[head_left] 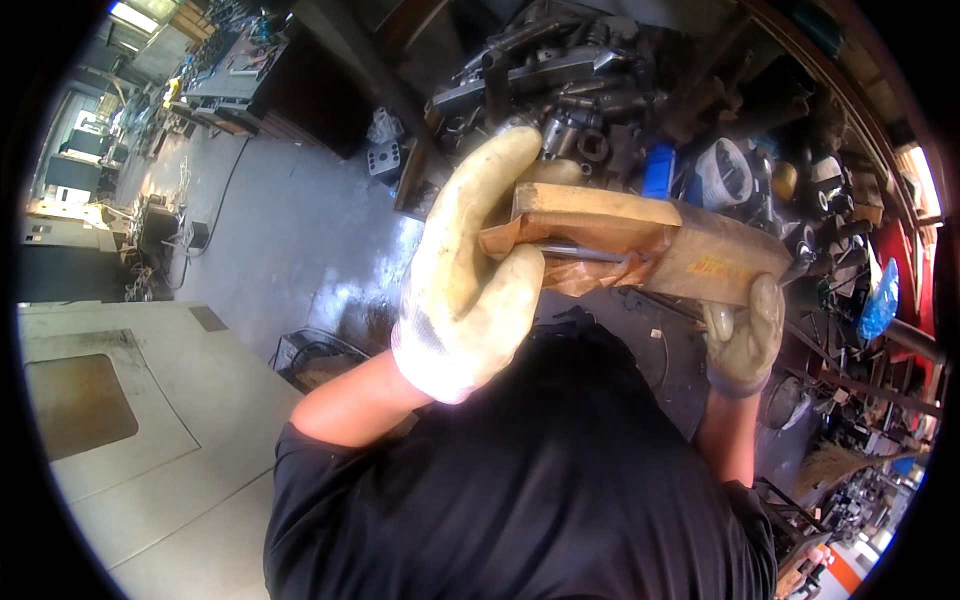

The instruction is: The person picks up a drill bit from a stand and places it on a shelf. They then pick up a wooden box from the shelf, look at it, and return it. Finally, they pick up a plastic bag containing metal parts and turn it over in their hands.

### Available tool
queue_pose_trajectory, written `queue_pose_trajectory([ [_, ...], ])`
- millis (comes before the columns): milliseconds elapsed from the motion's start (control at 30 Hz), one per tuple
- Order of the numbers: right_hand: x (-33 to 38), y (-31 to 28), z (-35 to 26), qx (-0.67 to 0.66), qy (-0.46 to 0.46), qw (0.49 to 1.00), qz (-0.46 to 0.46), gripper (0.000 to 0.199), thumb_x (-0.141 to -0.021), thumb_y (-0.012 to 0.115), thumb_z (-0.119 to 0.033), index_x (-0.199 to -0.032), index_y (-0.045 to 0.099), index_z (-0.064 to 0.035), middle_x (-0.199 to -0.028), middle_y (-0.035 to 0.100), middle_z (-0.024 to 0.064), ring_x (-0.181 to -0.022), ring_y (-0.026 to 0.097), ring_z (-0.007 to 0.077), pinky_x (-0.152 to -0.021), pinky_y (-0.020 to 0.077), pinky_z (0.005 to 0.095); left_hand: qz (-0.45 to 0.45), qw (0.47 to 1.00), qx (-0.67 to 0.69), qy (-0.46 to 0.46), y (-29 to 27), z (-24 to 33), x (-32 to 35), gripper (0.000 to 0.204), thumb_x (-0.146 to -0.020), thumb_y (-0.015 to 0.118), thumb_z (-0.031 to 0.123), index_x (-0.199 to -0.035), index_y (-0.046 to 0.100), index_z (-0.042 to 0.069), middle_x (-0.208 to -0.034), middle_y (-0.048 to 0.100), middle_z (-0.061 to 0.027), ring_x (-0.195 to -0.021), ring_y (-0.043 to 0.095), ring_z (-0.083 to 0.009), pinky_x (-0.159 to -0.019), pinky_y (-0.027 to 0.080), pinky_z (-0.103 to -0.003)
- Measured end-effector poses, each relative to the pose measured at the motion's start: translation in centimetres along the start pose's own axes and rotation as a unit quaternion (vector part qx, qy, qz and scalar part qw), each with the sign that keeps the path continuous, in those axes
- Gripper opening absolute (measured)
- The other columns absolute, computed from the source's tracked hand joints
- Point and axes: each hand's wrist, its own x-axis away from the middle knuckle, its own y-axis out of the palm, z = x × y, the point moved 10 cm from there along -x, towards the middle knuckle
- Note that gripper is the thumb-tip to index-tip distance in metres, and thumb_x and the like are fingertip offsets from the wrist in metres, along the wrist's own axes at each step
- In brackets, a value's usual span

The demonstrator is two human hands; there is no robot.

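Observation:
Both my hands wear pale yellow work gloves and hold a long narrow cardboard box (650, 245) in front of my chest. My left hand (470, 270) wraps around the box's open left end, where brown wrapping paper is peeled back. A thin grey metal rod (580, 252) shows inside that opening. My right hand (745, 335) grips the box's right end from below, fingers curled under its edge.
Behind the box lies a heap of dark metal tools and machine parts (560, 90) with a blue container (658, 170) among them. A grey concrete floor (290, 230) stretches left toward benches. A pale machine housing (130, 420) fills the lower left.

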Motion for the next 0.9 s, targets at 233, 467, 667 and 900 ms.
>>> queue_pose_trajectory([
  [233, 0.7, 2.4, -2.3, 0.081, -0.047, 0.995, -0.018, 0.044, -0.112, 0.046, -0.025, -0.139, 0.051, 0.0088, -0.115, 0.067, 0.0191, -0.081, 0.061, 0.0169, -0.065, 0.0468, 0.0231, -0.038, 0.998, 0.054, 0.009, 0.1, 0.2, -0.2, 0.068, -0.1, 0.049, -0.003, -0.164, 0.025, -0.002, -0.158, 0.046, -0.0259, -0.144, 0.052, -0.0341, -0.12, 0.042, -0.044],
  [467, 3.0, 4.5, -6.6, 0.476, -0.317, 0.818, -0.06, 0.03, -0.109, 0.053, -0.014, -0.126, 0.058, 0.0103, -0.112, 0.068, 0.0176, -0.09, 0.064, 0.0196, -0.071, 0.0532, 0.0327, -0.021, 0.999, -0.009, -0.025, -0.3, -0.1, 0.0, 0.072, -0.095, 0.041, -0.011, -0.164, 0.023, -0.001, -0.158, 0.045, -0.0261, -0.143, 0.053, -0.0367, -0.116, 0.046, -0.046],
  [667, 1.6, 2.2, -1.6, 0.079, 0.002, 0.997, -0.017, 0.048, -0.109, 0.051, -0.036, -0.13, 0.056, 0.0076, -0.11, 0.068, 0.0152, -0.09, 0.064, 0.0181, -0.076, 0.0507, 0.0304, 0.024, 0.999, -0.042, 0.019, -1.2, -0.1, -0.2, 0.07, -0.095, 0.045, -0.009, -0.162, 0.028, -0.004, -0.157, 0.047, -0.0225, -0.136, 0.059, -0.0321, -0.112, 0.05, -0.041],
  [900, 1.9, 2.4, -1.4, 0.032, 0.016, 0.998, -0.047, 0.051, -0.11, 0.05, -0.035, -0.135, 0.053, 0.0085, -0.119, 0.066, 0.0168, -0.1, 0.065, 0.0222, -0.086, 0.0532, 0.0347, 0.072, 0.989, -0.121, 0.043, -2.0, 0.7, -0.5, 0.07, -0.089, 0.052, -0.013, -0.158, 0.039, -0.004, -0.147, 0.056, -0.0206, -0.122, 0.068, -0.0266, -0.105, 0.053, -0.035],
])
